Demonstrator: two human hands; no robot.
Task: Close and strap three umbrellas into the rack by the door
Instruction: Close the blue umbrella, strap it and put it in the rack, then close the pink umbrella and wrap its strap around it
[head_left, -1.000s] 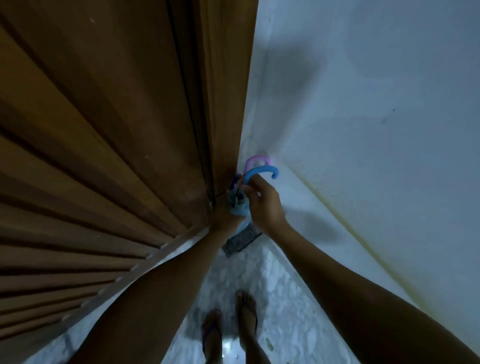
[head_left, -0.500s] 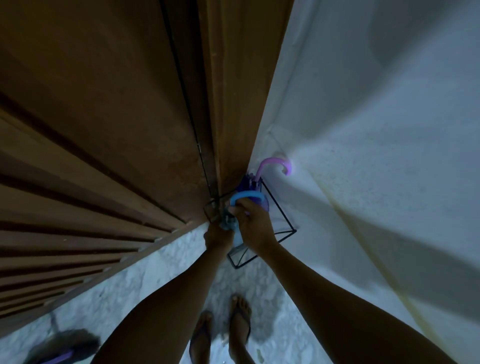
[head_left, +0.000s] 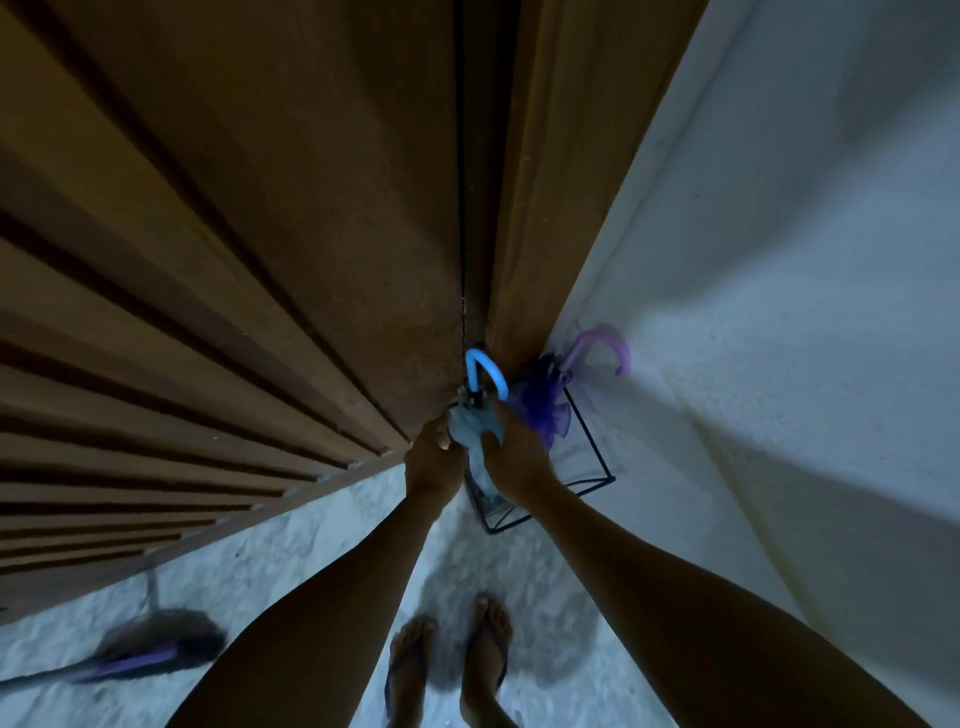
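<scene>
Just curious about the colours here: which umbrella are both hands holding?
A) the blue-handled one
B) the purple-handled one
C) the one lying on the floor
A: the left hand and right hand both grip the folded canopy of the blue-handled umbrella.

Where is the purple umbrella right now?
The purple umbrella stands in the black wire rack by the white wall, just right of the light blue umbrella both hands grip.

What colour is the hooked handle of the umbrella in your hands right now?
Light blue handle, seen clearly in the head view, just above both hands.
</scene>
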